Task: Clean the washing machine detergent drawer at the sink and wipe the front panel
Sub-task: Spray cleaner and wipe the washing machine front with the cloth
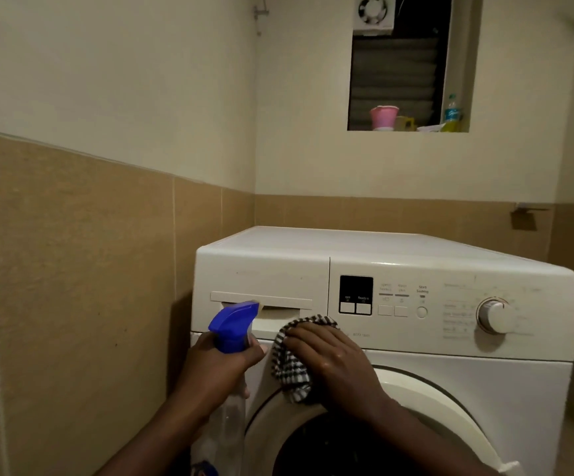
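L hand [217,369] clenched round spray bottle [234,326], nozzle at detergent drawer [261,300], seated top-left in washer [347,242]. R hand [330,362] flat, fingers spread, presses checked cloth [290,365] on front panel [416,341] below drawer. Dial [493,316] at right; pink pot [383,117] on far ledge

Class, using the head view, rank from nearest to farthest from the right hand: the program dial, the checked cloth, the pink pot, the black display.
1. Checked cloth, under the right hand.
2. Black display, just above.
3. Program dial, far to the right.
4. Pink pot, up in the window.
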Demonstrator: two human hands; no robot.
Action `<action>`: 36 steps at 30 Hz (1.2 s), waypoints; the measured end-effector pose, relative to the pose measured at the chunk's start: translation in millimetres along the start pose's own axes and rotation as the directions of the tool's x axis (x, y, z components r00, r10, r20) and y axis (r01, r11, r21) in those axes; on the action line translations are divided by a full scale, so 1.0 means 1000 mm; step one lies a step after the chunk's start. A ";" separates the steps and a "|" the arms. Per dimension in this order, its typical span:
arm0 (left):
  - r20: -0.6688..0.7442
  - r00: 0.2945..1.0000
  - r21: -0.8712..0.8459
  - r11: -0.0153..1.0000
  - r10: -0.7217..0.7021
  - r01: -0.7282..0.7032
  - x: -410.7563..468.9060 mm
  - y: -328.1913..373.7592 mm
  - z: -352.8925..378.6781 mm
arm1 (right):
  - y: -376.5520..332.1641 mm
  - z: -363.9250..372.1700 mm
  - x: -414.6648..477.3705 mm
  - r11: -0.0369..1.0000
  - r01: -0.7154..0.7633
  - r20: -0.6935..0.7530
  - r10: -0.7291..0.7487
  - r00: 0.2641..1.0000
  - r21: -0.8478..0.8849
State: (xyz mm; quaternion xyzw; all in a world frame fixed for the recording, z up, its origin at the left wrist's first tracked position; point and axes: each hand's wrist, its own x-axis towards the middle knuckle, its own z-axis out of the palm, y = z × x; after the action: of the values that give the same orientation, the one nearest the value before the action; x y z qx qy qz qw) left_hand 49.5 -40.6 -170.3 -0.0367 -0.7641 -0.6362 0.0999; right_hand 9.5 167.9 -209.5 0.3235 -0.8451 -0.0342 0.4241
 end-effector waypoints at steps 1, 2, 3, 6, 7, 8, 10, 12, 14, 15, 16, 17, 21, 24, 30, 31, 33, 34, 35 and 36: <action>0.002 1.000 -0.001 1.000 0.009 -0.009 0.001 0.000 0.001 | 0.007 -0.003 0.006 1.000 -0.001 -0.046 0.001 0.999 -0.014; 0.003 1.000 -0.009 1.000 0.015 -0.015 0.001 0.000 0.002 | 0.013 -0.006 0.013 1.000 -0.010 -0.088 0.008 0.996 -0.016; 0.006 1.000 -0.022 1.000 0.019 -0.019 0.001 0.000 0.003 | 0.016 -0.007 0.020 1.000 -0.017 -0.116 0.016 0.993 -0.010; 0.016 1.000 -0.033 0.999 0.016 -0.016 0.001 -0.002 0.008 | 0.008 0.003 0.015 1.000 -0.023 -0.102 0.024 0.994 0.015; 0.015 1.000 -0.040 0.999 0.012 -0.012 0.000 -0.001 0.009 | 0.003 0.008 0.006 0.999 -0.021 -0.068 0.024 0.997 0.034; 0.012 1.000 -0.050 0.999 0.015 -0.015 -0.001 -0.001 0.011 | -0.001 0.009 -0.002 0.999 -0.021 -0.040 0.023 0.999 0.046; 0.009 1.000 -0.057 0.998 0.026 -0.025 0.000 0.000 0.015 | -0.002 0.005 -0.008 0.997 -0.039 -0.055 0.043 0.998 0.071; 0.028 0.999 -0.052 0.998 0.037 -0.036 0.000 0.000 0.021 | 0.001 -0.005 -0.009 0.986 -0.124 -0.140 0.139 0.980 0.114; 0.059 0.997 -0.056 0.997 0.052 -0.048 0.001 0.002 0.027 | 0.005 -0.019 -0.016 0.942 -0.262 -0.205 0.305 0.930 0.210; 0.071 0.996 -0.058 0.997 0.056 -0.052 0.002 0.003 0.031 | 0.007 -0.027 -0.023 0.904 -0.330 -0.237 0.395 0.888 0.271; 0.080 0.995 -0.060 0.997 0.062 -0.057 0.002 0.006 0.035 | 0.010 -0.036 -0.029 0.852 -0.397 -0.276 0.494 0.824 0.342; 0.087 0.994 -0.064 0.996 0.069 -0.064 0.003 0.009 0.038 | 0.014 -0.046 -0.035 0.780 -0.455 -0.311 0.601 0.736 0.430; 0.108 0.989 -0.088 0.992 0.103 -0.093 0.007 0.023 0.055 | 0.035 -0.084 -0.049 0.556 -0.538 -0.412 0.831 0.374 0.634; 0.127 0.983 -0.070 0.990 0.134 -0.126 0.010 0.034 0.074 | 0.047 -0.103 -0.061 0.529 -0.567 -0.431 0.847 0.311 0.632; 0.179 0.967 -0.056 0.983 0.180 -0.173 0.014 0.060 0.108 | 0.057 -0.133 -0.072 0.569 -0.554 -0.471 0.820 0.325 0.608; 0.189 0.965 -0.051 0.983 0.182 -0.175 0.013 0.063 0.111 | 0.058 -0.137 -0.072 0.576 -0.546 -0.477 0.815 0.328 0.608; 0.202 0.963 -0.046 0.984 0.179 -0.173 0.012 0.065 0.115 | 0.060 -0.141 -0.071 0.577 -0.535 -0.480 0.815 0.325 0.617; 0.208 0.962 -0.046 0.984 0.177 -0.171 0.011 0.065 0.116 | 0.061 -0.142 -0.070 0.575 -0.530 -0.481 0.816 0.321 0.623; 0.214 0.961 -0.049 0.984 0.175 -0.169 0.010 0.064 0.116 | 0.062 -0.143 -0.069 0.575 -0.525 -0.481 0.817 0.319 0.628; 0.217 0.960 -0.052 0.985 0.174 -0.167 0.009 0.063 0.116 | 0.064 -0.143 -0.068 0.575 -0.521 -0.480 0.817 0.319 0.631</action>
State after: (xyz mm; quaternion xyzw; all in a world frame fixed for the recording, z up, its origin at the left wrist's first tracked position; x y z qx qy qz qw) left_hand 39.6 84.6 -127.7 -0.1744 -0.7540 -0.6297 0.0681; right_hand 111.7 288.5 -144.6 -0.0097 -0.6411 0.4379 0.6302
